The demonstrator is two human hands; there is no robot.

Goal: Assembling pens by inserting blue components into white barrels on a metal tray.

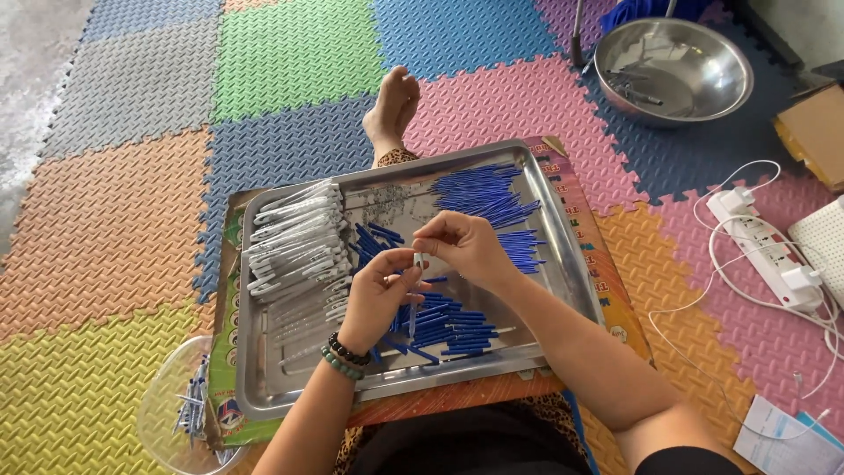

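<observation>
At the centre of the frame I had both hands raised just over the steel tray (563,264). My left hand (378,295) pinched a thin clear pen barrel (412,308) hanging downward, fingers closed around it. My right hand (462,246) gripped its top end with pinched fingertips. Blue refills (483,195) lay upper right, white caps (294,237) at left.

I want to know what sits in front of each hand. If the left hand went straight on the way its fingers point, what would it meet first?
The left hand points up and right, toward the right hand, which pinches the same small clear part. It would likely meet those fingers first; depth is hard to judge.
</observation>
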